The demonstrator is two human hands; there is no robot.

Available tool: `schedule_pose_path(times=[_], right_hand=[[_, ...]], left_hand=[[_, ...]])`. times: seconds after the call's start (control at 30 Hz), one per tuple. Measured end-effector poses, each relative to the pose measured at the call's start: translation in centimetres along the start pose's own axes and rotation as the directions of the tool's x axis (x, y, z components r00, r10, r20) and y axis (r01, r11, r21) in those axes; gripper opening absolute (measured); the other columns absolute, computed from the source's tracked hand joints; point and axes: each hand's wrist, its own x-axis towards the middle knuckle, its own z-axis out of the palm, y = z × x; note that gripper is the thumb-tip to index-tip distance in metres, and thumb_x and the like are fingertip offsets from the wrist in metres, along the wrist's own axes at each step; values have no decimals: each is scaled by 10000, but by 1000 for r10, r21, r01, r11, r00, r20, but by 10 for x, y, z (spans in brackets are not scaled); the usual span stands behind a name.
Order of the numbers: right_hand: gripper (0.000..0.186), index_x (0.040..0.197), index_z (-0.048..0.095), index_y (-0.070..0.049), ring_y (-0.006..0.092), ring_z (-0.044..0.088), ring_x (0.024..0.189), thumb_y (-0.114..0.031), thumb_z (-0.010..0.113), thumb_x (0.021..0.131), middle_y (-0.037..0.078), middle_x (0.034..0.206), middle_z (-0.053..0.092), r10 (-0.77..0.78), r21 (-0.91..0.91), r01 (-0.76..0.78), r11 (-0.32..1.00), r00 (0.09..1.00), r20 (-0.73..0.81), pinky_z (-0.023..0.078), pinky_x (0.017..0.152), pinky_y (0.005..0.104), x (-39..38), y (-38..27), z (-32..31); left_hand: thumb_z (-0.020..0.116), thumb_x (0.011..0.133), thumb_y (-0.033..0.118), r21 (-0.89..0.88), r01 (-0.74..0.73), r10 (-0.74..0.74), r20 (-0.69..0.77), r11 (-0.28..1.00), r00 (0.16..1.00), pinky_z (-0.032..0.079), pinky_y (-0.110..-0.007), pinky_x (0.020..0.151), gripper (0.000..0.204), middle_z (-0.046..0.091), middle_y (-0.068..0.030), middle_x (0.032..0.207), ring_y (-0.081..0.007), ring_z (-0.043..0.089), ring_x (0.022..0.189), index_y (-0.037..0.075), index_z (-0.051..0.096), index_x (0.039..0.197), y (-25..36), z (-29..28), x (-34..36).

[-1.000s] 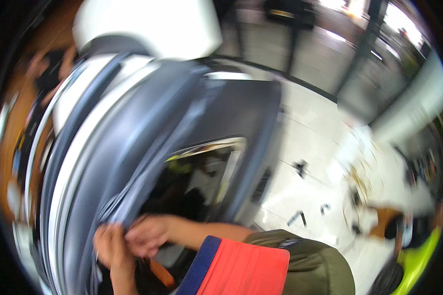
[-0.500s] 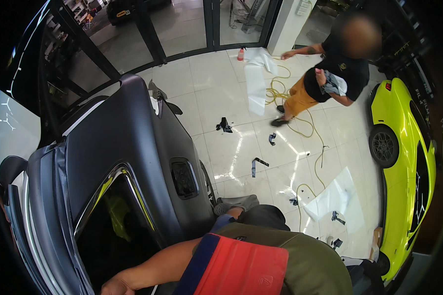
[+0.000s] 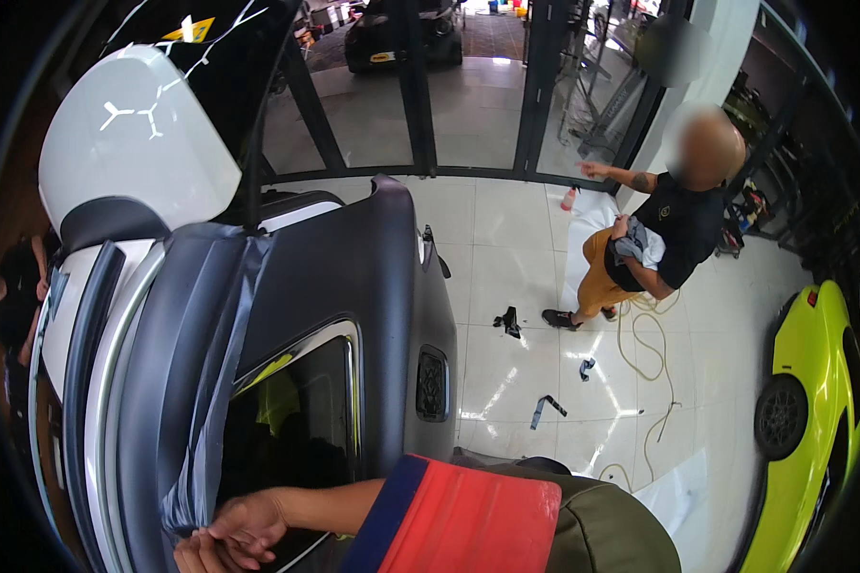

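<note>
The clothing (image 3: 616, 520) is olive green, the right forearm (image 3: 333, 506) bare.

Film (image 3: 204, 463) left of the window (image 3: 287, 430) — to the right, hose (image 3: 675, 405) on floor (image 3: 487, 277), car (image 3: 812, 449) beyond.

I can read no words: the yellow plate (image 3: 382, 57) on a dark car (image 3: 422, 34) at twelve o'clock and the emblem (image 3: 668, 208) on a black shirt (image 3: 690, 239) at two are too small.

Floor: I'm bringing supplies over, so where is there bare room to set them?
One bare patch of floor lies between grey car, glass doors and black scrap; another between yellow hose and green car. It's crowded near the co-worker's shoes: hose and white sheet.
</note>
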Motion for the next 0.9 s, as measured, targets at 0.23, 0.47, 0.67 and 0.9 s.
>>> schedule_pose_path(times=[0.23, 0.47, 0.67, 0.9], right_hand=[[491, 629, 544, -44, 137, 444, 354, -445, 572, 911, 104, 495, 492, 94, -19, -94, 995, 995, -24, 429, 352, 268, -5, -5, -15], [540, 585, 502, -72, 138, 400, 367, -504, 584, 899, 36, 472, 405, 48, -207, -84, 975, 983, -176, 382, 348, 268, -9, -14, 21], [521, 621, 516, -74, 115, 398, 412, -512, 615, 883, 28, 518, 438, -174, -287, -13, 958, 766, -618, 353, 373, 266, -17, -30, 58], [245, 718, 549, -40, 100, 398, 422, -219, 571, 884, 21, 553, 456, -239, -246, 82, 966, 652, -720, 340, 385, 259, -21, -8, 55]], left_hand=[[614, 838, 48, -11, -33, 32, -15, 999, 999, 455, -413, 541, 58, 604, -146, 749, -314, 581, 651, 4, 648, 821, -6, 4, 1], [611, 834, 38, 20, -4, 3, 47, 1000, 999, 441, -419, 561, 61, 569, -139, 720, -321, 549, 638, 12, 624, 781, -3, 0, -1], [648, 864, 113, 27, 124, -124, -28, 992, 992, 452, -413, 650, 83, 602, -141, 800, -311, 570, 731, 34, 670, 880, 6, 11, -13], [525, 978, 283, -666, 724, -739, 577, -180, 347, 508, -349, 822, 340, 630, -145, 1030, -260, 616, 907, -27, 559, 1112, 33, 11, -36]])
